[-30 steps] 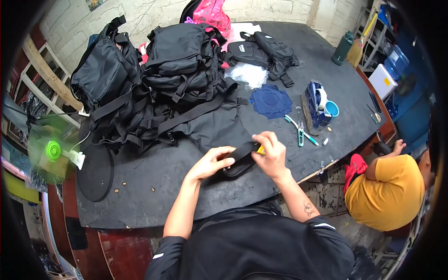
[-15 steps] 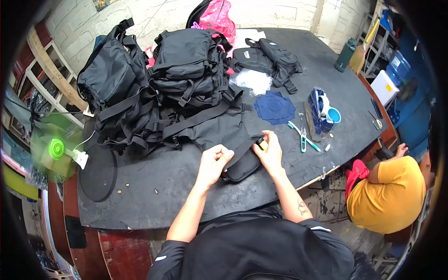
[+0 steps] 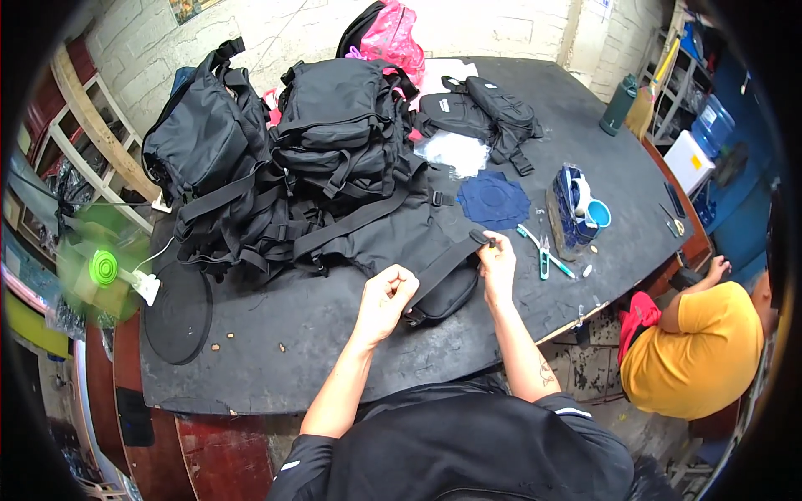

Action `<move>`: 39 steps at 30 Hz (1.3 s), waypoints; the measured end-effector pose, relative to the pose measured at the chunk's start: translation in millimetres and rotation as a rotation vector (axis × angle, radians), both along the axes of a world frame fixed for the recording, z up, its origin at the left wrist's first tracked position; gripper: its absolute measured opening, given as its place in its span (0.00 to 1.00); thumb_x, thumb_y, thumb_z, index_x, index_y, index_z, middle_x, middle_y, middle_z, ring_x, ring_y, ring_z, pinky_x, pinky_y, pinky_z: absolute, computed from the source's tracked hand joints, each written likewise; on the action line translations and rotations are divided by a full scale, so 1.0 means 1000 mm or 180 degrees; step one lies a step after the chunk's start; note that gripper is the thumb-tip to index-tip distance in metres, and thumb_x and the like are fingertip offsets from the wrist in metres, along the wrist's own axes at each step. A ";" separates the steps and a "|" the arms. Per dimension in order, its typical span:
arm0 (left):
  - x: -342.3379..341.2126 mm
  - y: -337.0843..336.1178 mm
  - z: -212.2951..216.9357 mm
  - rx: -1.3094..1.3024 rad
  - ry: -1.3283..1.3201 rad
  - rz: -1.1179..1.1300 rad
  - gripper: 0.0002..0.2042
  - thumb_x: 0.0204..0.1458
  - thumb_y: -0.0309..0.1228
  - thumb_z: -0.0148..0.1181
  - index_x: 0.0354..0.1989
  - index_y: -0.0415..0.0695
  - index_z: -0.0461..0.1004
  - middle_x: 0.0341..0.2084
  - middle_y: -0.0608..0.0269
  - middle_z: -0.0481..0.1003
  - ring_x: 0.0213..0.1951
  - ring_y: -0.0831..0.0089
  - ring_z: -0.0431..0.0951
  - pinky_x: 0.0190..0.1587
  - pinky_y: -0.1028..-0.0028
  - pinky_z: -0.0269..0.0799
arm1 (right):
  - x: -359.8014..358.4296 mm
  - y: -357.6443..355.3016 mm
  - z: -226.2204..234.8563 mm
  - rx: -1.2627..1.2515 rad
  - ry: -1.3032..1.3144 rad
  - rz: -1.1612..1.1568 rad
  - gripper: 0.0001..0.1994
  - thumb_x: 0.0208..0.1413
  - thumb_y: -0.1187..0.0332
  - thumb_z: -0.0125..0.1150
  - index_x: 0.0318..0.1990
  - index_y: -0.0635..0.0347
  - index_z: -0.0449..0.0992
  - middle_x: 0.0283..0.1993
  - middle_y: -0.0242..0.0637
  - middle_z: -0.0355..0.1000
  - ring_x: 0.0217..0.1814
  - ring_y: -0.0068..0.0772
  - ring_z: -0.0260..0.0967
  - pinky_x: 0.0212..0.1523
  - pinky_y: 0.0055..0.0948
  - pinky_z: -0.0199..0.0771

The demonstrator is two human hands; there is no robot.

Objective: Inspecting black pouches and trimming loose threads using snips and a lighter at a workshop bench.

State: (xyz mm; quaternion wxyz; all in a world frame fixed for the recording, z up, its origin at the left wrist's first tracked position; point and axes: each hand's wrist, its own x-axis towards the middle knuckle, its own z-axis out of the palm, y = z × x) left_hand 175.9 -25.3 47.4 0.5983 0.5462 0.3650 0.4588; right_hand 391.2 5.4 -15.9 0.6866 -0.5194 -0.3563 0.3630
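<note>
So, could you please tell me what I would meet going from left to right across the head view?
Green fan → round black disc → left hand → black webbing strap → right hand → teal-handled thread snips → dark green bottle → yellow-handled broom → blue water jug.

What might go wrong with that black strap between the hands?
The black strap could slip loose, since the left hand and the right hand seem merely to pinch it. Also, teal-handled snips lie on the table to the right of the right hand, so a careless sweep might knock them or cause a prick.
</note>
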 end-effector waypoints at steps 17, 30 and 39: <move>-0.011 -0.002 -0.003 0.0102 -0.0084 -0.0048 0.06 0.54 0.28 0.56 0.26 0.43 0.68 0.18 0.79 0.63 0.21 0.91 0.59 0.23 0.86 0.55 | -0.001 0.000 0.003 0.0051 0.0367 0.0417 0.08 0.50 0.70 0.63 0.36 0.59 0.70 0.19 0.17 0.58 0.15 0.08 0.47 0.15 0.13 0.46; -0.025 0.000 -0.009 -0.0211 -0.0484 -0.0199 0.07 0.53 0.29 0.58 0.27 0.42 0.69 0.19 0.75 0.65 0.23 0.87 0.63 0.25 0.84 0.62 | -0.007 -0.003 0.000 0.0392 0.0143 0.0293 0.10 0.48 0.81 0.55 0.39 0.63 0.71 0.31 0.23 0.65 0.29 0.11 0.58 0.29 0.12 0.57; -0.042 0.019 -0.015 0.0526 0.0832 0.0556 0.06 0.52 0.27 0.58 0.33 0.37 0.74 0.26 0.69 0.73 0.31 0.83 0.70 0.37 0.82 0.65 | -0.022 -0.017 0.009 0.0602 -0.0104 0.0441 0.13 0.42 0.86 0.51 0.37 0.67 0.72 0.35 0.27 0.66 0.38 0.17 0.62 0.43 0.16 0.60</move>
